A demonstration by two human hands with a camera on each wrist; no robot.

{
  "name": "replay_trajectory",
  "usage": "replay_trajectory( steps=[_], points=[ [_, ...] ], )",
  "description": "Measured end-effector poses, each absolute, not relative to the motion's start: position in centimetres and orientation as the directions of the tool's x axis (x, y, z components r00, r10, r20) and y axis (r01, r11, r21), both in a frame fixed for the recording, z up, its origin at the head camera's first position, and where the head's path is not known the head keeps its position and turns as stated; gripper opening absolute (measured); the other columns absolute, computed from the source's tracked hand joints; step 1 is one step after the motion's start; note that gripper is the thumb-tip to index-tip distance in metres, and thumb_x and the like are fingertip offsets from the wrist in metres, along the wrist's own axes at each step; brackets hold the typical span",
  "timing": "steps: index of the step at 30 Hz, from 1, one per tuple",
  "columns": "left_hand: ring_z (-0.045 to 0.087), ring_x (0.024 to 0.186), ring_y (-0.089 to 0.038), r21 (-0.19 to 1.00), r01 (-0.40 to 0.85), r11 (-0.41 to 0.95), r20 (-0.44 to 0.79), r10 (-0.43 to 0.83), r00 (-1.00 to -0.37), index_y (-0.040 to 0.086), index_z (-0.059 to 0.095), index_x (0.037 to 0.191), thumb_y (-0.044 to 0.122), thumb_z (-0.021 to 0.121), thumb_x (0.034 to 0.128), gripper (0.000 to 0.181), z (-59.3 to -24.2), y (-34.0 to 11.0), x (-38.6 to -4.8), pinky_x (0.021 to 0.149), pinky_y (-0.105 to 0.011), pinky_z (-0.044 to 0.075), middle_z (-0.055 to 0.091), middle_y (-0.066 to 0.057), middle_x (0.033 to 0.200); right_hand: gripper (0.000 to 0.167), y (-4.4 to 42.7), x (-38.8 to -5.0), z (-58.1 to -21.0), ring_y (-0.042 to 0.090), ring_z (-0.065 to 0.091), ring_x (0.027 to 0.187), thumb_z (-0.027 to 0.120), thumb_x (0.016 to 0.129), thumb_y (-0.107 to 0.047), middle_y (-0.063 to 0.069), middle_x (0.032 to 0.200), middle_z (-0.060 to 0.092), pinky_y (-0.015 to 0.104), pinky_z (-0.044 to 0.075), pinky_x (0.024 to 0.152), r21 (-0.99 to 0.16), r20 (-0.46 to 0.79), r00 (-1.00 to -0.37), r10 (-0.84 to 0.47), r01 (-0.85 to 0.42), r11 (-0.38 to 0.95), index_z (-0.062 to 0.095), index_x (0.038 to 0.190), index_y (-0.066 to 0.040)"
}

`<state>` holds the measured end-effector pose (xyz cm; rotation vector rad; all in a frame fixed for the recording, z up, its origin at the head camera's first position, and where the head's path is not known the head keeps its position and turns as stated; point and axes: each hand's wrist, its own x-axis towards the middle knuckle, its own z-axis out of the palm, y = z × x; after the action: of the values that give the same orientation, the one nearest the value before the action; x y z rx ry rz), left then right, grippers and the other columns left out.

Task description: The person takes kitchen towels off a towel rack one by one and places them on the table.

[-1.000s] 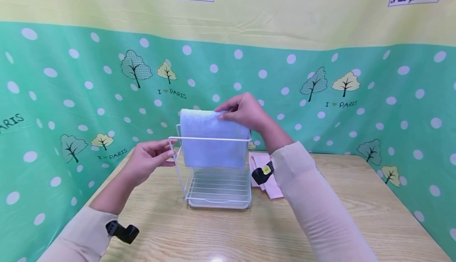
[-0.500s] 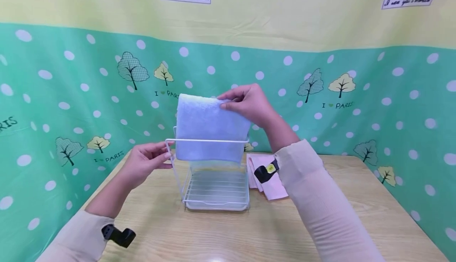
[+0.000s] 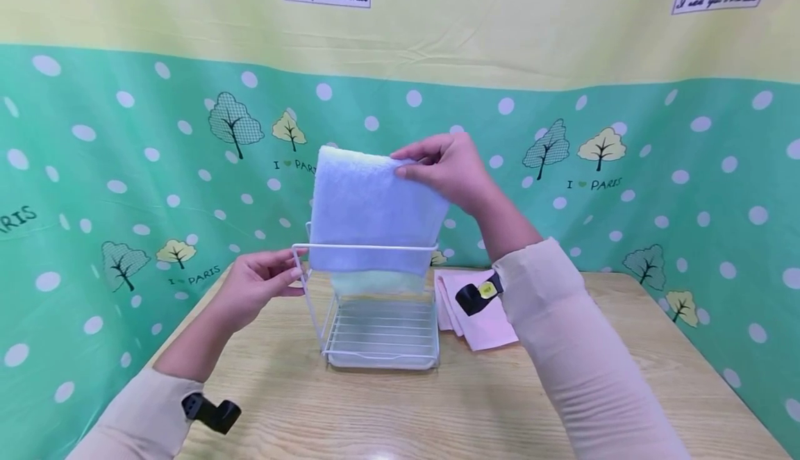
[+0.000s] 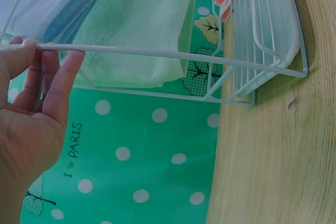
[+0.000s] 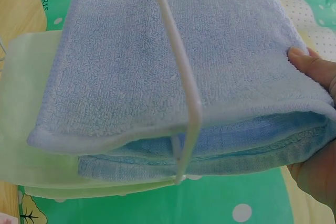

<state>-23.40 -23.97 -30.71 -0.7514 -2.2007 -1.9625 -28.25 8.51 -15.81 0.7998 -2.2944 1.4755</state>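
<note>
A white wire rack (image 3: 369, 246) stands on the table, its upper left side held between the thumb and fingers of the left hand (image 3: 256, 286). The right hand (image 3: 453, 168) pinches the top edge of a folded blue towel (image 3: 375, 203), which hangs partly above the rack's top rail and partly behind it. Behind and below the blue towel, a pale green towel (image 3: 378, 283) shows inside the rack. In the left wrist view the green towel (image 4: 139, 35) hangs beside the blue one (image 4: 58, 3). The right wrist view shows the blue towel's (image 5: 173, 51) folded layers.
Folded pink cloth (image 3: 487, 321) lies on the wooden table (image 3: 387, 418) right of the rack, below the right forearm. A tray (image 3: 381, 359) forms the rack's base. A green and yellow patterned curtain (image 3: 387, 50) surrounds the table's back and sides.
The right hand has moved up and slightly right with the blue towel, and the green towel has come into view beneath it. The left hand has kept its hold on the rack.
</note>
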Motion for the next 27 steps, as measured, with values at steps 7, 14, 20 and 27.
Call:
replay_trajectory(
  steps=[7, 14, 20, 27],
  points=[
    [0.068, 0.085, -0.016, 0.904, 0.424, 0.044, 0.394, 0.294, -0.871, 0.004, 0.068, 0.123, -0.003, 0.064, 0.0919, 0.032, -30.7, -24.0, -23.3, 0.075, -0.040, 0.061, 0.069, -0.012, 0.099, 0.020, 9.6, -27.5, -14.8, 0.019, 0.066, 0.071, 0.084, 0.078, -0.012, 0.005, 0.085, 0.074, 0.026, 0.055, 0.057, -0.764, 0.532, -0.812, -0.239, -0.583, 0.276, 0.079, 0.097, -0.009],
    [0.068, 0.085, -0.014, 0.904, 0.426, 0.032, 0.399, 0.294, -0.869, 0.012, 0.072, 0.118, -0.004, 0.063, 0.0916, 0.033, -30.8, -24.0, -23.4, 0.075, -0.040, 0.060, 0.070, -0.010, 0.098, 0.022, 10.7, -27.1, -13.8, 0.019, 0.065, 0.070, 0.085, 0.077, -0.014, 0.003, 0.083, 0.074, 0.025, 0.055, 0.055, -0.769, 0.530, -0.820, -0.215, -0.572, 0.286, 0.079, 0.098, -0.009],
    [0.069, 0.086, -0.014, 0.903, 0.428, 0.029, 0.401, 0.299, -0.866, 0.013, 0.072, 0.119, -0.004, 0.064, 0.0915, 0.033, -30.8, -24.0, -23.5, 0.075, -0.040, 0.060, 0.071, -0.008, 0.099, 0.025, 11.7, -27.1, -13.3, 0.018, 0.067, 0.070, 0.084, 0.078, -0.012, 0.003, 0.084, 0.073, 0.024, 0.057, 0.057, -0.806, 0.483, -0.853, -0.198, -0.521, 0.280, 0.077, 0.102, -0.006],
    [0.069, 0.086, -0.014, 0.903, 0.429, 0.007, 0.407, 0.304, -0.862, 0.014, 0.072, 0.119, -0.005, 0.064, 0.0911, 0.034, -30.9, -24.0, -23.6, 0.074, -0.040, 0.060, 0.071, -0.010, 0.099, 0.026, 12.9, -27.1, -12.9, 0.020, 0.068, 0.069, 0.084, 0.078, -0.014, 0.005, 0.084, 0.073, 0.025, 0.059, 0.060, -0.815, 0.495, -0.855, -0.151, -0.518, 0.259, 0.077, 0.101, -0.006]
  ],
)
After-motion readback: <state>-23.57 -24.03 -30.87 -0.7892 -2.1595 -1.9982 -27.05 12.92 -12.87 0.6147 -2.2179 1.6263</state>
